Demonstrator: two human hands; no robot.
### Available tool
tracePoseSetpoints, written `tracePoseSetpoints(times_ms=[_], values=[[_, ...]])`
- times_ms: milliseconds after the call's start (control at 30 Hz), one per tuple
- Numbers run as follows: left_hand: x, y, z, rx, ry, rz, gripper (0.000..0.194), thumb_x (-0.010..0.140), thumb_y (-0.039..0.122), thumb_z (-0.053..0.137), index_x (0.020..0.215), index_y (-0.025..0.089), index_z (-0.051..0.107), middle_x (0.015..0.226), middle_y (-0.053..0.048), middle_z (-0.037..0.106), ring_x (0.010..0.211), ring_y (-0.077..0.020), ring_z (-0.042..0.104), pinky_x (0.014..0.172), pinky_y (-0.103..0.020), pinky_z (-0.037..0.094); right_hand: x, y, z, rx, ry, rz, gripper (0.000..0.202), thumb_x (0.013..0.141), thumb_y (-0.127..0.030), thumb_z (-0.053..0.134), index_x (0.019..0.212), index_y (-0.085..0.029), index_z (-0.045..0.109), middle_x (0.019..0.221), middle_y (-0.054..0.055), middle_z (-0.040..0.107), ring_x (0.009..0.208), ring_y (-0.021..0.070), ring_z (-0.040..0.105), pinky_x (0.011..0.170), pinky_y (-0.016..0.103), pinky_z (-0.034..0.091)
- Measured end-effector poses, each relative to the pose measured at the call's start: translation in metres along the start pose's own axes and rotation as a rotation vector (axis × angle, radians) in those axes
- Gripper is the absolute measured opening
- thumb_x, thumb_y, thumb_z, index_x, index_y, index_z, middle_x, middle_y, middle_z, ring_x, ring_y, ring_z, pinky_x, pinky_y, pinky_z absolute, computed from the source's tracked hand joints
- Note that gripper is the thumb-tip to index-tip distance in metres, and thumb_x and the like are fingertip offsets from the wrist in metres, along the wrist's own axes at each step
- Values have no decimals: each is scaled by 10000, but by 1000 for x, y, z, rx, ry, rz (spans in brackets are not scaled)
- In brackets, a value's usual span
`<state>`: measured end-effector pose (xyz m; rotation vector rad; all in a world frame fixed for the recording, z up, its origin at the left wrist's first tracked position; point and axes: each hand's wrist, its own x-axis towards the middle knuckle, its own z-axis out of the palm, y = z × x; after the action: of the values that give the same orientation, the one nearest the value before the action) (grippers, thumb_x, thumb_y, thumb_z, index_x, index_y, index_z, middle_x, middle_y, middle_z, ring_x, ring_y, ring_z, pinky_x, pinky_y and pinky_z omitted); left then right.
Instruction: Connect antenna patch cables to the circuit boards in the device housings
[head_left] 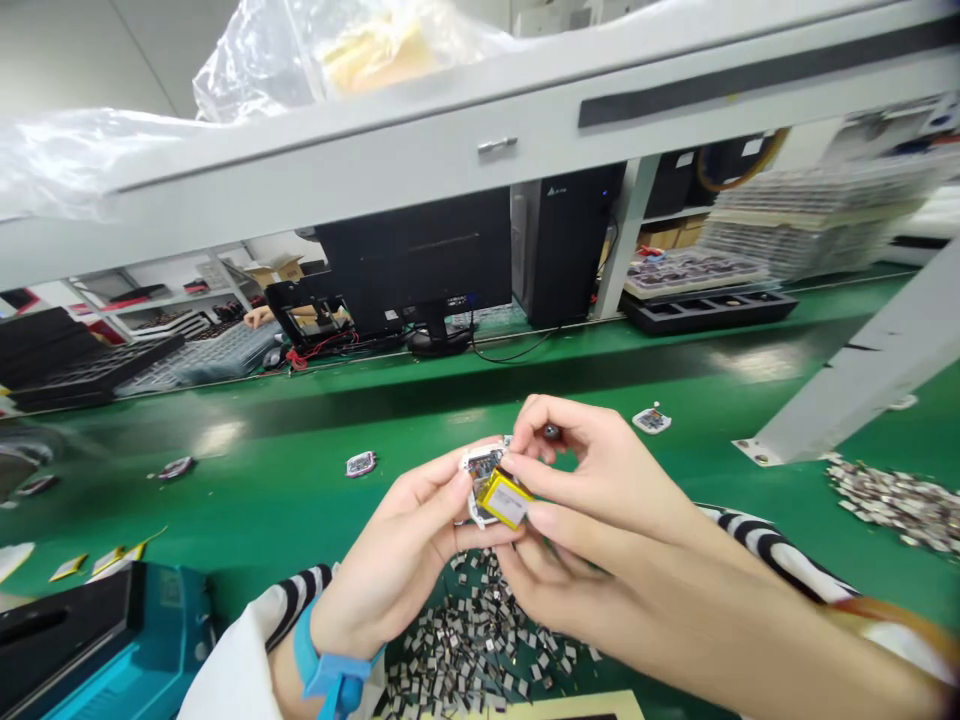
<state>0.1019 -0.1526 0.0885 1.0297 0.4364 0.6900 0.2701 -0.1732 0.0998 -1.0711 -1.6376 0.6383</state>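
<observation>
My left hand, with a blue strap at its wrist, grips a small white casing with a circuit board inside. A yellow pouch battery with a pale label lies tilted over the board. My right hand, from the striped cuff, closes its thumb and finger at the battery's upper edge; a small dark round thing shows among its fingers. Below it, another hand on a bare forearm from the lower right touches the battery's right corner. Whose it is, I cannot tell.
Many small grey-and-black parts lie below the hands, with another heap at right. Boards in casings dot the green bench. A monitor, trays, a shelf post and a teal machine stand around.
</observation>
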Motion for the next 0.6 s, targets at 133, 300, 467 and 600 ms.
tracePoseSetpoints(times_ms=[133,300,467,600], values=[[15,2,10,48,-10,41,273,848,220,457,1107,214,544,1095,-60,572,977,-174,544,795,-258,479,4,4,-16,61,-17,41,122,713,-235,589,682,-153,505,632,-36,489,550,54,419,503,179,354],[35,4,42,199,-25,198,258,839,221,476,1080,194,564,1115,-38,560,1057,-159,478,911,-246,368,4,4,-42,190,8,77,150,726,-261,587,735,-153,484,718,-16,506,643,86,499,583,211,409],[46,1,74,221,-66,226,243,839,228,469,1053,179,574,1036,-36,589,989,-146,502,874,-249,361,-6,-5,-69,232,-11,95,135,761,-296,547,779,-184,473,776,-13,495,651,83,502,574,207,415],[51,-7,97,206,-150,159,208,807,234,523,972,141,608,955,-43,606,897,-121,517,818,-218,360,-35,-22,-92,154,-16,81,145,731,-288,565,842,-230,494,810,-7,492,646,94,491,555,218,422]])
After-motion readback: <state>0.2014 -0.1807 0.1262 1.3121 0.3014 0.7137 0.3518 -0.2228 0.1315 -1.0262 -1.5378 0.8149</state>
